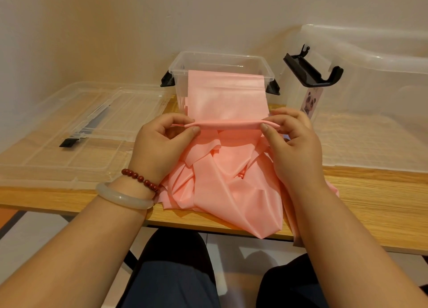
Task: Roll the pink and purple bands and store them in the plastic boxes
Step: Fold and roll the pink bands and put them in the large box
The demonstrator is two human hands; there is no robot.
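Pink band (227,104) pinched by left hand (162,143), right hand (294,143), edge seemingly rolled

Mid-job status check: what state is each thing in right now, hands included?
pink band: near edge rolled into a thin tube, a part draped over the small box rim, rest heaped loose on the table.
small box: upright, lid off.
lid: flat on the table, left of the small box.
large box: open, black latch raised.
left hand: pinches rolled edge, left end.
right hand: pinches rolled edge, right end.
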